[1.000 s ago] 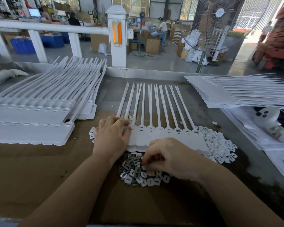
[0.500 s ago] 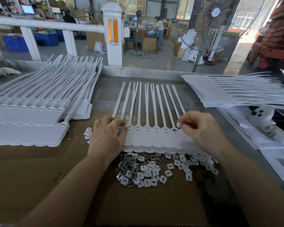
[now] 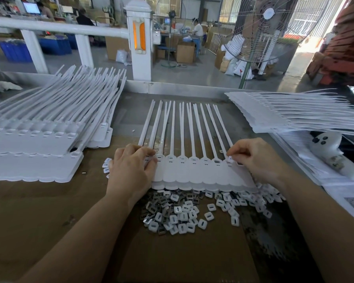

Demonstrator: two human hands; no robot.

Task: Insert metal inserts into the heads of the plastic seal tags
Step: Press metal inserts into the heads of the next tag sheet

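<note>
A strip of joined white plastic seal tags [image 3: 194, 176] lies flat in the middle of the bench, tails pointing away from me. My left hand [image 3: 131, 170] rests on the strip's left end, fingers curled over the leftmost heads. My right hand [image 3: 255, 158] pinches a small white insert [image 3: 230, 159] at the head of the rightmost tag. A loose pile of white and metal inserts [image 3: 184, 211] lies just in front of the strip, spreading to the right under my right wrist.
Stacks of white seal-tag strips [image 3: 35, 139] fill the left of the bench, and another stack [image 3: 294, 115] lies at the right. A white object with black dots [image 3: 327, 148] sits on papers at the right. A metal rail [image 3: 172, 87] edges the far side.
My right hand left the insert pile near me, rose to the right end of the strip and now holds an insert at the rightmost head. My left hand stayed on the strip's left end.
</note>
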